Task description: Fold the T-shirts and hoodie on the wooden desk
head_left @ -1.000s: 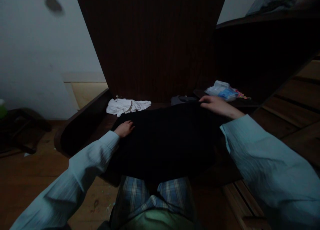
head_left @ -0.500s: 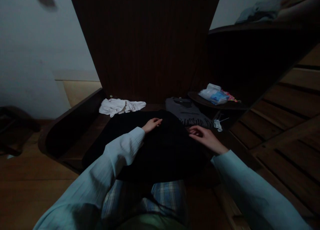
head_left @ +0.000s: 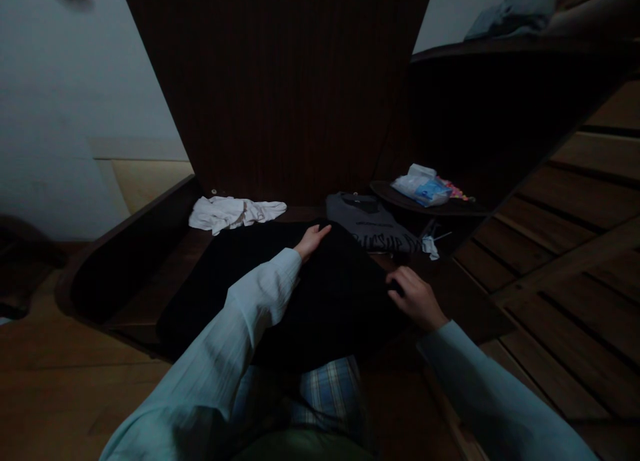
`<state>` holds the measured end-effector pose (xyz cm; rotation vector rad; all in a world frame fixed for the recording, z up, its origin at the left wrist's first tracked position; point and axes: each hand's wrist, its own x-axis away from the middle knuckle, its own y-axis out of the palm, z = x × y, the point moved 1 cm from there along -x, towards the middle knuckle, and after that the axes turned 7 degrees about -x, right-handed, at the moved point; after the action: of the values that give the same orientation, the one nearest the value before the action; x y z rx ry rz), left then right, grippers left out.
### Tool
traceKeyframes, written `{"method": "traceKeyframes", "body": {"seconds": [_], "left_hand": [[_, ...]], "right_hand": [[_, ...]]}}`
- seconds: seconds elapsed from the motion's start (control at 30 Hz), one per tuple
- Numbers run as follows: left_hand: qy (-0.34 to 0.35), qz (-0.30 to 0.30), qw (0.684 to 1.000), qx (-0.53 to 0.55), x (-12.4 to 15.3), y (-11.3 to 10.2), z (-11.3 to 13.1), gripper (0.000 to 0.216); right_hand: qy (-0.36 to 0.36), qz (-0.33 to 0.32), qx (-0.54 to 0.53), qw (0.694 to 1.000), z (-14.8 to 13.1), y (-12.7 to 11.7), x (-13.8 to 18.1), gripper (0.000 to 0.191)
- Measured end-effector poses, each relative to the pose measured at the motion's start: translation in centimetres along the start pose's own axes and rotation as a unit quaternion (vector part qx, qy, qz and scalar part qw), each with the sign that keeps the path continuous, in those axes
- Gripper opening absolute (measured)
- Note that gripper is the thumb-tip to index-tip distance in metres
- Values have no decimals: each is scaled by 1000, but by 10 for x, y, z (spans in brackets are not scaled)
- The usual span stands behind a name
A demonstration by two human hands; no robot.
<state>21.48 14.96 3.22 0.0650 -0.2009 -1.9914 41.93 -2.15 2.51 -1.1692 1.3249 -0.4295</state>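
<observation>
A black garment [head_left: 260,294] lies spread over a dark wooden surface in front of me. My left hand [head_left: 312,239] rests flat on its far edge with fingers stretched out. At the garment's right edge, my right hand [head_left: 414,298] has its fingers curled and pinches the black cloth. A grey printed shirt [head_left: 373,227] lies just beyond both hands. A crumpled white cloth [head_left: 234,212] lies at the far left of the surface.
A dark wooden panel [head_left: 280,87] rises behind the surface. A round dark tray [head_left: 450,209] to the right carries plastic packets [head_left: 421,185]. Wooden slats [head_left: 565,261] run along the right. Wooden floor [head_left: 60,387] lies at the left.
Both hands have come inward: the left from the garment's left edge to its far middle, the right from the far right corner to the near right edge. The grey shirt is now uncovered.
</observation>
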Motion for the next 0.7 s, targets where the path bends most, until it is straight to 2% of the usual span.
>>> {"method": "traceKeyframes", "body": {"seconds": [0.17,0.23,0.33,0.43,0.53,0.63,0.7], "left_hand": [[-52,-8,998,19,-2,0,-6,37],[-69,-20,997,13,1,-2,-8,41],[-84,2,995,-52,9,-7,-8,38],[-105,16,985,-133,18,-11,-7,32],[-106,-44,983,-144,25,-13,-5,32],[-90,-116,982,-115,28,-13,-4,31],[-70,-105,985,-116,26,-13,-2,30]], "right_hand": [[-46,34,-31,998,1,0,11,22],[-52,4,-67,996,1,0,15,30],[-49,-67,-93,992,-3,-3,19,57],[-52,-93,-110,988,-6,-6,20,56],[-47,-85,-132,987,-6,-6,20,46],[-17,-56,-127,990,1,-1,21,51],[26,-33,-108,993,7,3,23,56]]}}
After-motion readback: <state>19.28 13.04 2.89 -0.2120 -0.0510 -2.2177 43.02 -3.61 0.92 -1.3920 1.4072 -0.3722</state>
